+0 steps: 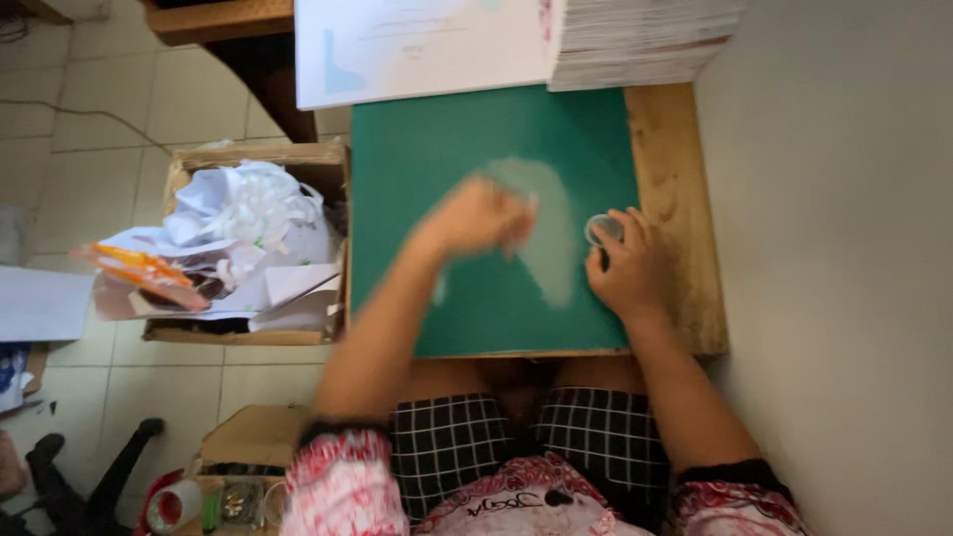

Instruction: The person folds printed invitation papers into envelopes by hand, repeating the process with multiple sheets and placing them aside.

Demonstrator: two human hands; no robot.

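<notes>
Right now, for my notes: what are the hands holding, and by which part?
Right hand grips a small clear round container by its rim; left hand is too blurred to tell.

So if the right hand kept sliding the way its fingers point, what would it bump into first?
Probably the small clear round container its fingers already touch; beyond that, the stack of paper. The right hand rests on the green mat.

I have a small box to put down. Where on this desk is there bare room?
The green mat is bare on its left half, below the white sheet. The wooden strip beside the wall is bare too. Mid-mat is crowded by the left hand and right hand.
</notes>
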